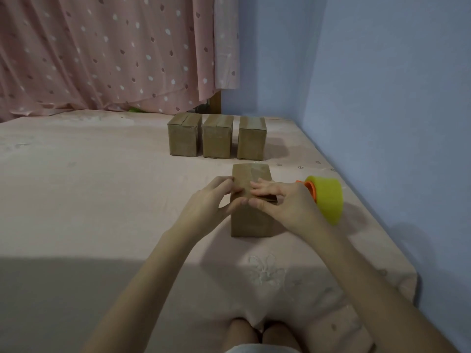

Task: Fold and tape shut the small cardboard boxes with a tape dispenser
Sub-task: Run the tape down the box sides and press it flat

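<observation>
A small brown cardboard box (pixel 251 221) stands upright on the pink bed sheet in front of me, its top flaps folded down with a strip of tape along the seam. My left hand (pixel 214 197) grips the box's top left corner, fingers on the left edge and thumb on the front. My right hand (pixel 277 200) lies over the top right, straight fingers pressing on the flaps and thumb against the front face. A yellow tape dispenser (pixel 327 200) with an orange core lies just right of the box, behind my right wrist.
Three closed cardboard boxes (pixel 216 140) stand in a row farther back. The bed (pixel 102 200) meets a blue wall (pixel 382 98) on the right and a pink spotted curtain (pixel 114 54) behind. My knees (pixel 262 332) show at the bottom.
</observation>
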Action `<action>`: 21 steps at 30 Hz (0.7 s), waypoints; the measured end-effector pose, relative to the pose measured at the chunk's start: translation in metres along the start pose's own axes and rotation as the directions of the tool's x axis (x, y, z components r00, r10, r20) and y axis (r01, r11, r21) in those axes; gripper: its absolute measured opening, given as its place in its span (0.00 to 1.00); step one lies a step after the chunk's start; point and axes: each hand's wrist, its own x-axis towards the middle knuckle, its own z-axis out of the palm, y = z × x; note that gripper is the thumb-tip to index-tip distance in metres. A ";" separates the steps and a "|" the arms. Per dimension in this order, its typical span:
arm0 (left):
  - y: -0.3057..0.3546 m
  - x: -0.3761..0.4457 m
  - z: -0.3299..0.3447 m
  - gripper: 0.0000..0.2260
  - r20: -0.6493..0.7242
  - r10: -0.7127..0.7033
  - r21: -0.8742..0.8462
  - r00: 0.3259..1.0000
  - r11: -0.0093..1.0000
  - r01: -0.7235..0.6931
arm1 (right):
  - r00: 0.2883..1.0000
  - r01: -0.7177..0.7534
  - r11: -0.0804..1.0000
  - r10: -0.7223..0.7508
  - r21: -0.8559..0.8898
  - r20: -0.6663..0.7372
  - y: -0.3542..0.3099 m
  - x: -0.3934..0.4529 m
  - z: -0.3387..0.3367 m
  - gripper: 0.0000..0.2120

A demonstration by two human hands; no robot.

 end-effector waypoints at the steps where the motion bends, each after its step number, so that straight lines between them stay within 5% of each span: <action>1: 0.001 -0.002 0.000 0.16 0.005 -0.002 -0.020 1.000 1.000 0.002 | 1.000 0.009 1.000 -0.009 -0.002 -0.008 0.001 0.000 0.001 0.15; 6: 0.004 -0.007 0.001 0.31 0.034 -0.073 -0.152 0.997 0.985 0.077 | 0.996 0.080 0.995 -0.082 -0.062 -0.026 0.004 -0.001 0.004 0.14; 12: 0.008 -0.008 0.013 0.28 -0.044 -0.164 -0.317 0.985 0.938 0.142 | 0.978 0.192 0.978 -0.197 -0.080 -0.064 0.014 -0.007 0.014 0.13; 21: 0.010 -0.010 0.024 0.25 -0.068 -0.174 -0.252 0.982 0.956 0.152 | 0.940 0.323 0.891 -0.341 -0.319 0.002 0.020 -0.022 0.004 0.20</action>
